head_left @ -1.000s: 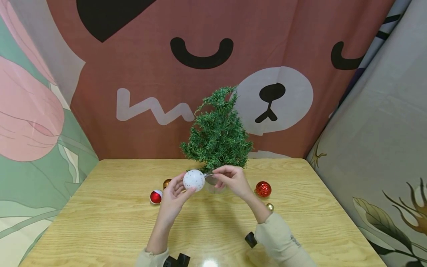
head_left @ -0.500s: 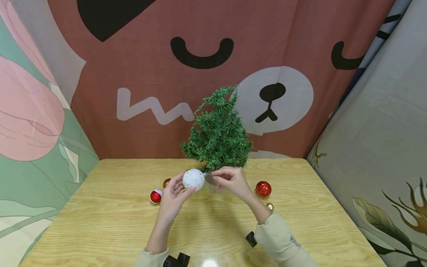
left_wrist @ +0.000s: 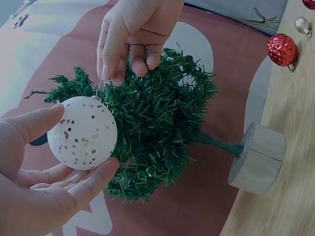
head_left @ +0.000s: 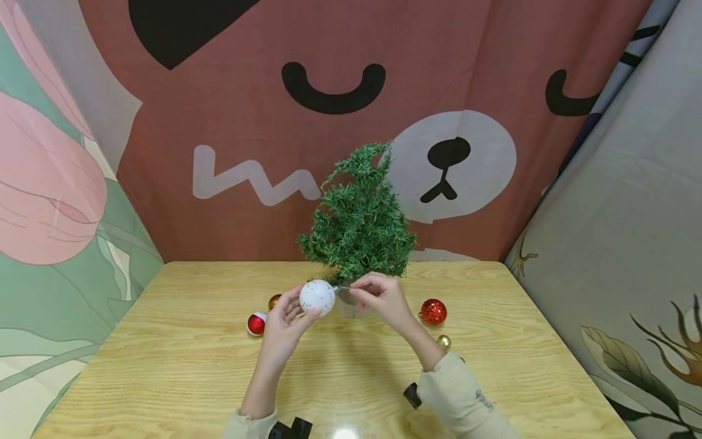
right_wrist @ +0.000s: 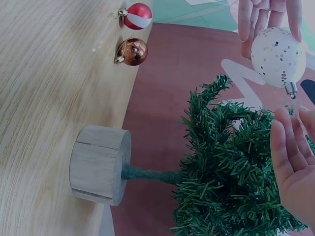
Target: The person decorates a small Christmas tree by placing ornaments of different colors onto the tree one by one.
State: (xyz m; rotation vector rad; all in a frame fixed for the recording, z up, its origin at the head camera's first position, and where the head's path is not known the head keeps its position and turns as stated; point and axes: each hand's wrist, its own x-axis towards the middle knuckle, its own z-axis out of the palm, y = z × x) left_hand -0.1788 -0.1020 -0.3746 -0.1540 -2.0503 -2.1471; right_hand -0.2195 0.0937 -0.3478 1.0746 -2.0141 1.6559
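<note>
A white Christmas bauble (head_left: pixel 317 297) with shiny dots is held between the thumb and fingers of my left hand (head_left: pixel 287 318), above the table. Its silver cap (right_wrist: pixel 291 90) points toward my right hand (head_left: pixel 384 300). Thumb and fingertips of that right hand pinch a thin hanging loop at the cap; the loop is hard to make out in the wrist views. Just behind both hands stands a small green artificial Christmas tree (head_left: pixel 362 213), upright on a round wooden base (left_wrist: pixel 258 157). In the head view the hands partly cover this base.
On the wooden table (head_left: pixel 164 353), a red glittery bauble (head_left: pixel 434 311) and a small gold one (head_left: pixel 443 342) lie to the right. A red-and-white bauble (head_left: pixel 256 324) and a bronze one (right_wrist: pixel 133 51) lie left. Printed curtains (head_left: pixel 236 122) surround the table.
The white bauble has shifted very slightly left, and the thin loop between it and my right fingertips looks a little more drawn out. Both hands keep their hold.
</note>
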